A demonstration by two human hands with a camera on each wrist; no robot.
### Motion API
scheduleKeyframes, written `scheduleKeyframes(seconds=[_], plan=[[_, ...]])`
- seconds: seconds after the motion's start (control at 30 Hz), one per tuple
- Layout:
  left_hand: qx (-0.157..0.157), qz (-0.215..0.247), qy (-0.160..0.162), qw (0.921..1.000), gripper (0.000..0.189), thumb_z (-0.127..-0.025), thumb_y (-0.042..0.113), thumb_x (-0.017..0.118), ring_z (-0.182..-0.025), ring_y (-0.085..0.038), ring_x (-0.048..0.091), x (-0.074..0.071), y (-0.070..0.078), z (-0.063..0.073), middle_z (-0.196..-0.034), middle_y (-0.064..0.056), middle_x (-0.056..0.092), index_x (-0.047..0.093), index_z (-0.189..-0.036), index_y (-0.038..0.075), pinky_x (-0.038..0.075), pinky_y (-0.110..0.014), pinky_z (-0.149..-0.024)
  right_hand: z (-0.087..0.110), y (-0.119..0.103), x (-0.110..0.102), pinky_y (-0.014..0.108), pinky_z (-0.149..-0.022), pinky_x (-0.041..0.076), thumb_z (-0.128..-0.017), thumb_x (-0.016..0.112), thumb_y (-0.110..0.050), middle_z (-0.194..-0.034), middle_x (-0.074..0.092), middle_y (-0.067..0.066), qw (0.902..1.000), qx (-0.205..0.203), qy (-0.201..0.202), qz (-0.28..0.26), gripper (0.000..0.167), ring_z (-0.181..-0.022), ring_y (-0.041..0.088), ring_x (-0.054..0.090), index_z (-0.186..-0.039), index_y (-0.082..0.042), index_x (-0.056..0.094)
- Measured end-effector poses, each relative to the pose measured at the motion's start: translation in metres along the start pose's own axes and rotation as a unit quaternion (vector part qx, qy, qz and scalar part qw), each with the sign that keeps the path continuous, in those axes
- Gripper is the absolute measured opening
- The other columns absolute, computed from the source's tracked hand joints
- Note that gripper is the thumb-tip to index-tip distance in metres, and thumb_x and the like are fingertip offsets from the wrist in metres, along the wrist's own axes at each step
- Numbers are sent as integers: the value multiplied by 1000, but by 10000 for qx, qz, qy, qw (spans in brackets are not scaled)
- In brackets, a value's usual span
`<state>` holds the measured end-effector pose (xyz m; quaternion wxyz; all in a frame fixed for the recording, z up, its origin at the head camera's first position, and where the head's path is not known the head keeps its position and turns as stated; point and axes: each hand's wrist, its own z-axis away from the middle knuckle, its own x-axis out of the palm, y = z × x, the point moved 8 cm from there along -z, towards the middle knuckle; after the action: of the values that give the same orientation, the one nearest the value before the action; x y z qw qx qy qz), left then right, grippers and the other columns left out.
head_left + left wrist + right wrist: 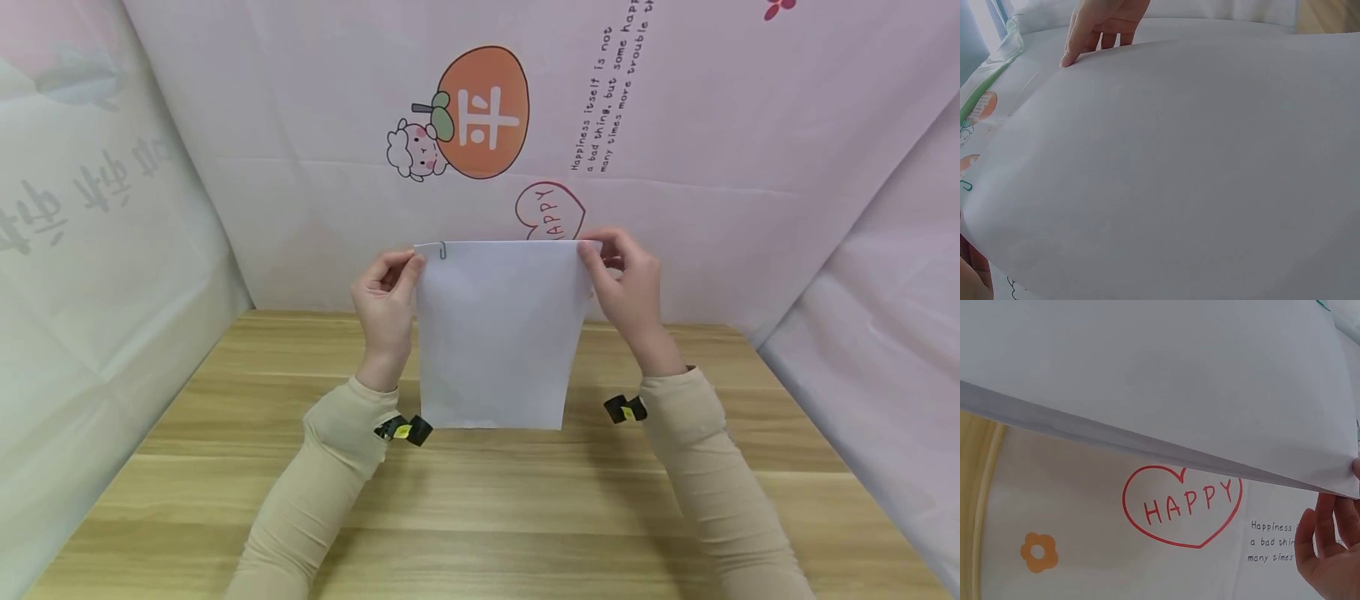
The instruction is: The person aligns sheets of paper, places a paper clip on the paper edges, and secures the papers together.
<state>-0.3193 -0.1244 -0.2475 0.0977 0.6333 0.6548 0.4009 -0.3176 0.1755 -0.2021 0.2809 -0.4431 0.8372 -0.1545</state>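
Observation:
White sheets of paper (498, 333) hang upright above the table, and more than one layer shows along the edge in the right wrist view. A green paper clip (442, 251) sits on the top edge near the left corner. My left hand (386, 304) pinches the top left corner between thumb and fingers. At the top right corner my right hand (628, 287) pinches the paper, thumb in front and fingers behind. In the left wrist view the paper (1172, 156) fills most of the picture, with the right hand (1107, 22) at its far edge.
Below is a wooden table (480, 517). A printed white cloth (322, 200) with a cartoon orange and a red heart stands behind it, and pale cloth hangs on both sides. Each wrist wears a black strap, such as the left strap (405, 430).

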Motion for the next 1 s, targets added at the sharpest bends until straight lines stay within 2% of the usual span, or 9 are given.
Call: scheduleKeyframes(seconds=[0.13, 0.27, 0.37, 0.43, 0.57, 0.77, 0.9, 1.0], plan=[[0, -11, 27, 10000, 20, -81, 5, 73, -71, -8, 61, 0, 0, 0, -80, 6, 67, 66, -88, -13, 49, -18, -66, 5, -13, -2, 12, -63, 47, -92, 59, -7, -81, 62, 17, 9992, 257, -35, -294, 21, -71, 9, 57, -107, 7, 60], [-20, 109, 137, 9998, 4, -81, 1, 72, -72, -8, 62, -1, -1, 0, -79, 2, 68, 71, -83, -2, 50, -19, -67, 10, -9, -1, 10, -61, 47, -92, 59, -6, -83, 64, 21, 9981, 373, -83, -483, 26, -70, 7, 58, -112, 9, 55], [-16, 110, 167, 9998, 4, -81, 0, 72, -73, -9, 63, -1, -2, 0, -80, 0, 69, 72, -82, 3, 51, -20, -68, 14, -6, 0, 10, -62, 46, -92, 58, -6, -84, 65, 25, 9978, 421, -126, -500, 26, -68, 6, 57, -112, 11, 54], [-1, 44, 159, 9999, 3, -81, 0, 71, -74, -10, 63, -1, -3, 0, -80, 2, 69, 71, -84, -1, 51, -20, -68, 17, -4, 2, 9, -62, 46, -93, 58, -6, -85, 65, 26, 9974, 489, -166, -506, 26, -68, 5, 57, -111, 11, 54], [-1, -51, 153, 9999, 15, -82, 2, 71, -73, -9, 62, -1, -6, 0, -80, 7, 68, 68, -88, -11, 50, -20, -67, 23, 1, 6, 9, -64, 47, -94, 56, -8, -87, 65, 27, 9958, 689, -310, -509, 25, -70, 6, 57, -110, 12, 54], [-105, -55, 204, 9997, 6, -82, 1, 71, -73, -9, 61, -1, -9, -1, -80, 7, 67, 70, -85, -4, 50, -19, -68, 32, 7, 13, 10, -70, 50, -96, 54, -9, -88, 65, 27, 9935, 850, -507, -555, 25, -75, 5, 60, -110, 12, 53], [-106, -61, 191, 9997, 9, -82, 2, 71, -74, -9, 61, 0, -9, -2, -80, 8, 67, 70, -86, -5, 50, -19, -68, 36, 9, 15, 10, -68, 49, -95, 55, -8, -86, 66, 27, 9937, 797, -542, -567, 24, -73, 2, 61, -109, 11, 54], [-106, -52, 215, 9997, 5, -82, 2, 71, -73, -9, 61, 0, -9, -3, -79, 8, 67, 71, -85, -2, 49, -19, -67, 39, 11, 16, 11, -67, 50, -95, 56, -8, -85, 66, 26, 9931, 816, -599, -590, 23, -72, 1, 61, -110, 10, 53]])
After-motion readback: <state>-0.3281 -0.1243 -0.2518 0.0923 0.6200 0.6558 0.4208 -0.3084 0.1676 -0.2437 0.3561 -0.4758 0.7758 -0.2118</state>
